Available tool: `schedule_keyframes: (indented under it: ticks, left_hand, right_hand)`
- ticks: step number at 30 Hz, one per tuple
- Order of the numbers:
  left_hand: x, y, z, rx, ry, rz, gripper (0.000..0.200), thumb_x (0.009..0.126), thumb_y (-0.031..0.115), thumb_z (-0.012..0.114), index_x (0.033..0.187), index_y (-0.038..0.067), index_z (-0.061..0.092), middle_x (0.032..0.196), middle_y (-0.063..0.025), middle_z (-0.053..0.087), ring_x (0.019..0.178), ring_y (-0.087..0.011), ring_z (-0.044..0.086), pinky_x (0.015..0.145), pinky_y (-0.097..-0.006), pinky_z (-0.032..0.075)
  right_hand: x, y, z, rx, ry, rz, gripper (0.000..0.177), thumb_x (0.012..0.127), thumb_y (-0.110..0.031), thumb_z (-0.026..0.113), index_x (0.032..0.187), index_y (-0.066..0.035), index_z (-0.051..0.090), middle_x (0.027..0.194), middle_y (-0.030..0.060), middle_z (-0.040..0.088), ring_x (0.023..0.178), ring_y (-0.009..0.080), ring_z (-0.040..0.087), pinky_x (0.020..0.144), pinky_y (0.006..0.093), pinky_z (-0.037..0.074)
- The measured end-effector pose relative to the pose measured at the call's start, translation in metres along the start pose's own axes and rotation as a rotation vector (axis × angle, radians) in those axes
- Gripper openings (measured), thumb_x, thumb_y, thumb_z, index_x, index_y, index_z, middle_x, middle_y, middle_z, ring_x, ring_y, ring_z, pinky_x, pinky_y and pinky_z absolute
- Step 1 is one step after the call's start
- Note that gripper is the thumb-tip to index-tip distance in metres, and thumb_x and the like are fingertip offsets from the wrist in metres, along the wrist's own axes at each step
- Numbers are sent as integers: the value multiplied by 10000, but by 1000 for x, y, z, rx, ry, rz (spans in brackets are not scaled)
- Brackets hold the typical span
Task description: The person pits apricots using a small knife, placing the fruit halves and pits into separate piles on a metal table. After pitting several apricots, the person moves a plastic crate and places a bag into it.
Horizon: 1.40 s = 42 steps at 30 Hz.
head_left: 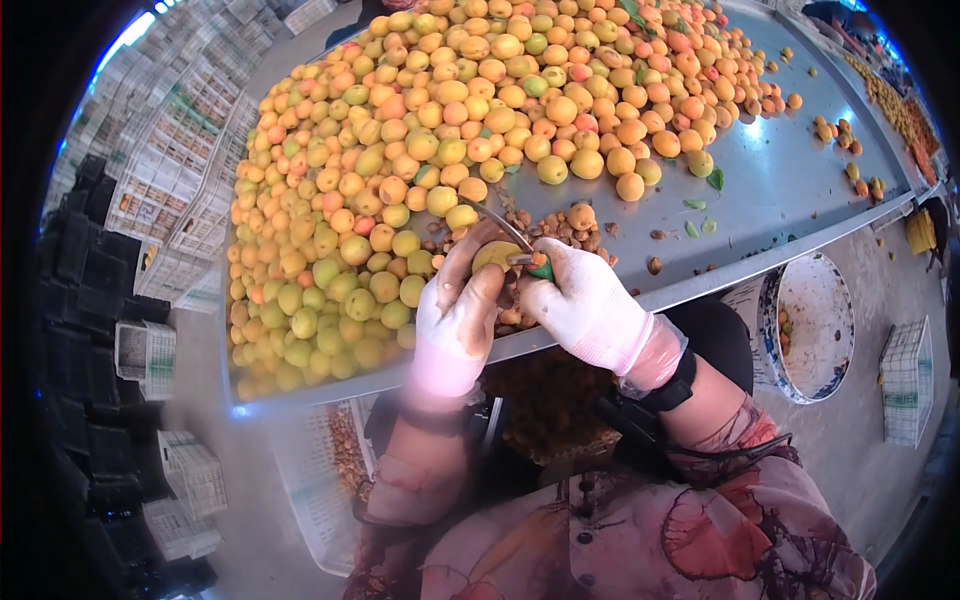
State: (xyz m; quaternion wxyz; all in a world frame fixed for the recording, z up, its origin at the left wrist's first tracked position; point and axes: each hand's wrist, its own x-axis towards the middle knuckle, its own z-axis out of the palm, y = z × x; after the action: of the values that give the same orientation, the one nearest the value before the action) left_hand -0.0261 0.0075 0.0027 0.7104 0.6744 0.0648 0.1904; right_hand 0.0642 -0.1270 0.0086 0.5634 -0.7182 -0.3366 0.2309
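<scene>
My left hand (462, 300), in a stained white glove, is closed around a yellow apricot (492, 256) at the table's near edge. My right hand (592, 308), also gloved, grips a small curved knife (503, 222) with a green handle. Its thin metal blade points up and left, just beyond the apricot, and a bit of orange flesh sits by the handle. Brown apricot pits (590, 240) lie wet and scattered on the metal right behind both hands. A large heap of yellow, green and orange apricots (440, 120) rises beyond them.
The metal table (720, 235) has a raised rim and bears a few leaves and loose fruit. A white bucket (815, 330) stands on the floor at right, near a white crate (907, 382). Below left is a white basket (315, 470); stacked crates (175, 160) line the left.
</scene>
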Motion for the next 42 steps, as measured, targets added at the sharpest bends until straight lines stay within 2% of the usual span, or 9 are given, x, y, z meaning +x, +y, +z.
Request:
schedule_keyframes:
  ticks: [5,7,17,22,29,33,35,37,42]
  left_hand:
    - [-1,0,6,125,71,100,353,961,150,521,1253,-46,543,1112,-106,626,936,-166,599,815,-287,481]
    - [-1,-6,1,879,51,482,275,930,-37,455,1179,-74,564,1192,-189,590,1025,-264,616,876,-310,487]
    - [-4,0,18,590,162,258,305,831,-171,476,1091,-57,586,1147,-213,605,984,-354,625,840,-371,515]
    - [0,-16,5,920,86,528,348,862,-138,484,1194,-45,530,1124,-202,612,951,-322,637,813,-361,519]
    - [-5,-13,4,703,56,174,389,849,-67,565,1230,-16,506,1050,-164,643,866,-284,657,727,-351,522]
    - [-8,-10,3,810,149,120,457,821,34,660,1240,5,481,948,-152,659,829,-301,668,702,-346,523]
    - [-9,-10,1,837,162,43,481,811,68,690,1238,10,475,924,-149,662,815,-311,671,697,-345,525]
    - [-10,-14,-1,794,195,119,400,1050,339,427,1239,-9,486,1020,-54,598,842,-122,579,760,-243,504]
    - [-3,-18,-1,337,207,43,366,1022,276,480,1259,-2,461,1166,-95,589,1043,-184,591,893,-312,493]
  right_hand:
    - [0,2,9,-100,68,15,290,834,-156,532,1005,79,531,733,299,609,771,454,634,685,475,507]
    - [1,2,12,-103,73,25,296,834,-155,531,1006,85,528,736,301,610,775,457,634,690,477,509]
    - [3,15,20,-26,53,24,269,844,-160,528,960,83,525,793,305,611,826,461,621,731,461,510]
    - [8,27,17,149,-50,71,286,847,-163,535,996,82,553,809,264,639,816,396,656,741,417,519]
    - [16,29,7,274,-208,120,313,850,-174,546,1010,92,590,811,194,682,795,261,689,743,354,533]
    - [15,21,13,321,-174,133,305,848,-183,538,973,91,587,782,224,659,790,312,683,733,378,527]
    - [17,20,16,-126,-158,-20,306,839,-187,539,958,93,569,765,264,624,784,378,659,721,409,515]
    - [14,15,22,-197,-230,-6,318,833,-137,567,1090,50,580,803,173,654,775,222,650,761,346,507]
    - [16,21,21,474,-186,125,287,874,-130,527,1097,45,569,820,32,605,796,73,506,721,257,468]
